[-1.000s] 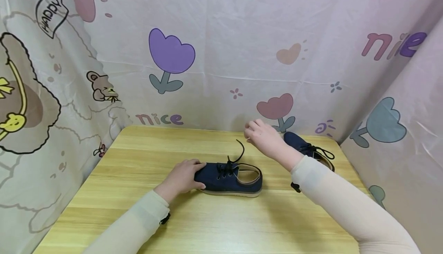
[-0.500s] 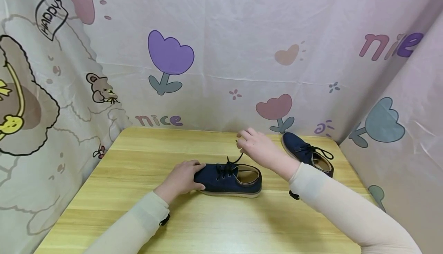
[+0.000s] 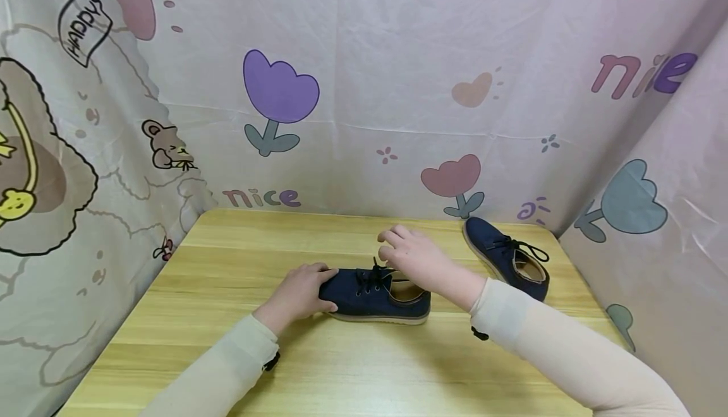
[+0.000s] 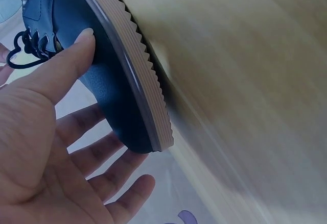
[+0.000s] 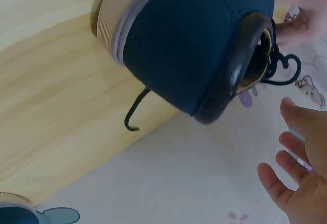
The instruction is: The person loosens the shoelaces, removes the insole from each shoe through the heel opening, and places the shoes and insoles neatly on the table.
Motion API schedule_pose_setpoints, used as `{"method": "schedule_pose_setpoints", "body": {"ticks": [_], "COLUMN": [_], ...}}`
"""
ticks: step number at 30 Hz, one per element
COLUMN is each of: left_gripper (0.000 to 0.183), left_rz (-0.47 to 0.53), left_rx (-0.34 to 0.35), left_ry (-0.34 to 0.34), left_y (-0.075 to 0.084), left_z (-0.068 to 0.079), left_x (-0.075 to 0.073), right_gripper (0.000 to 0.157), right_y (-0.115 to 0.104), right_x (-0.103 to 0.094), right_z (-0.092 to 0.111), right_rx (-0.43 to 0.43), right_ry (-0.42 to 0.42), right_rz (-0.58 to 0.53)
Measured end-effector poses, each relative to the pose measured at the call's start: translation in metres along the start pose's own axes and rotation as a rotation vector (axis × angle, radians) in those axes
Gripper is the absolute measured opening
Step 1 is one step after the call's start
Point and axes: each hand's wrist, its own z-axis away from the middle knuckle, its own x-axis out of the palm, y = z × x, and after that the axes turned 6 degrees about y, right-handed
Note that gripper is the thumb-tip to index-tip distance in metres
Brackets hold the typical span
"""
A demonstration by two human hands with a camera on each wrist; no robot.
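Observation:
A navy lace-up shoe with a tan sole lies on the wooden table, toe to the left. My left hand grips its toe, and the left wrist view has the thumb on one side and fingers on the other. Over the far side of the shoe's opening hovers my right hand, fingers loosely bent and holding nothing. Black laces stick up near its fingertips. In the right wrist view, a loop of lace stands out above that hand, and one lace end trails onto the table.
The matching navy shoe sits at the table's back right, its lace in a loop. Printed cloth hangs behind the wooden table and along both sides.
My right hand has come down and left, closer to the laces and opening. The free lace end that stood up behind the shoe is now mostly out of sight. The left hand stays put.

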Motion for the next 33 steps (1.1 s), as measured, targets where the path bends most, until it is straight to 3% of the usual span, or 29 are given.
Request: {"method": "schedule_pose_setpoints", "body": {"ticks": [13,19,26,33], "left_gripper": [0.072,0.072,0.072,0.072], "left_rz": [0.005,0.002,0.008,0.0], "left_rx": [0.005,0.005,0.0,-0.004], "left_ry": [0.005,0.004,0.011,0.005], "left_y": [0.002,0.002,0.002,0.002], "left_z": [0.0,0.001,0.0,0.0], "left_x": [-0.002,-0.002,-0.002,-0.002], "right_gripper": [0.008,0.016,0.029,0.023], "right_y": [-0.015,-0.019,-0.021,-0.02], "right_x": [0.01,0.014,0.014,0.014], "right_z": [-0.002,-0.003,-0.005,-0.005], "right_rx": [-0.031,-0.05,-0.053,-0.078], "right_ry": [-0.074,-0.082,-0.173,-0.15], "right_rz": [0.014,0.04,0.021,0.047]}}
